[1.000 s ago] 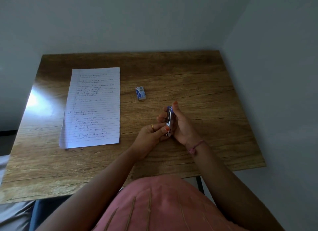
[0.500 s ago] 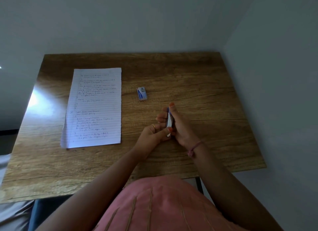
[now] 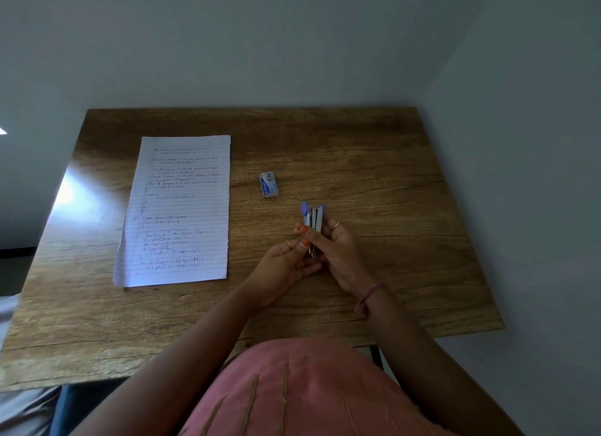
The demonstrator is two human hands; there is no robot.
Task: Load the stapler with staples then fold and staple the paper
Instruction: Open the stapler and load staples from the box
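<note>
held up over the middle of the wooden table (image 3: 374, 182), between both hands: a small stapler (image 3: 313, 219) with blue ends, apparently hinged open, metal channels showing side by side and pointing away from the body. cradled from the right in the right hand (image 3: 341, 253), fingers curled round its far side, likely so as to keep the open channel steady and facing up for loading. pinched at the near end by the left hand (image 3: 286, 261), thumb and forefinger closed on the stapler's lower part, other fingers loosely bent beneath; too small to tell whether a strip of staples sits under those fingertips. lying just beyond the hands, apart from them: a small staple box (image 3: 268, 184), within easy reach. spread flat well to the left, unfolded and untouched: a lined, handwritten sheet of paper (image 3: 177, 208), seemingly parked out of the way until loading is done. judged to be early in the task, with loading in hand, folding and stapling not yet begun.
</note>
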